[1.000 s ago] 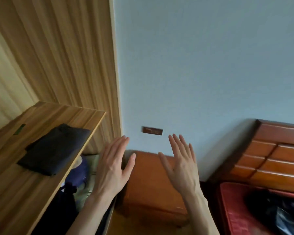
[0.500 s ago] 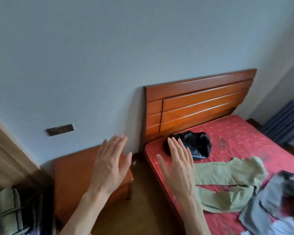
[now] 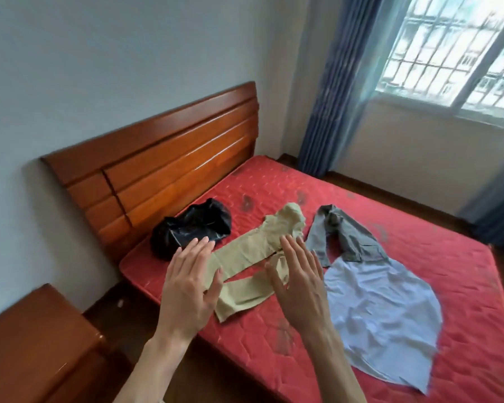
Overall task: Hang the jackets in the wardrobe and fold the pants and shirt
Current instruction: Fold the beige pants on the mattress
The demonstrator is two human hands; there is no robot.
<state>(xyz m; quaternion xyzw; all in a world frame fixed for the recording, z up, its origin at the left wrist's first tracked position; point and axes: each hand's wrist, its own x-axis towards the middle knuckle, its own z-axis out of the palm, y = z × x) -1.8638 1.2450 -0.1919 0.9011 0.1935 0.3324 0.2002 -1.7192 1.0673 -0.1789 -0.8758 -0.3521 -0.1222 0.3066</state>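
Left hand [image 3: 188,286] fingers [image 3: 197,251] straight, close together, thumb out to the side, holding nothing. Right hand [image 3: 298,282] same: fingers [image 3: 291,248] extended and slightly spread, empty, palm facing away. Both hands raised in front of the camera above the near edge of the bed, apart from each other, not touching any garment.

Behind and between the hands, khaki pants [image 3: 253,257] lie spread flat on the red mattress [image 3: 419,251], legs toward the near edge, waist toward the far side. Just right of them, grey pants [image 3: 342,234] lie crumpled, overlapping the top of a light blue shirt [image 3: 381,315] spread flat toward the near right. Black jacket [image 3: 191,231] bunched near the wooden headboard [image 3: 163,167], just left of the khaki pants, partly behind the left fingertips.

Wooden nightstand [image 3: 35,338] at lower left beside the bed. Blue curtain [image 3: 336,91] and barred window [image 3: 460,50] upper right.
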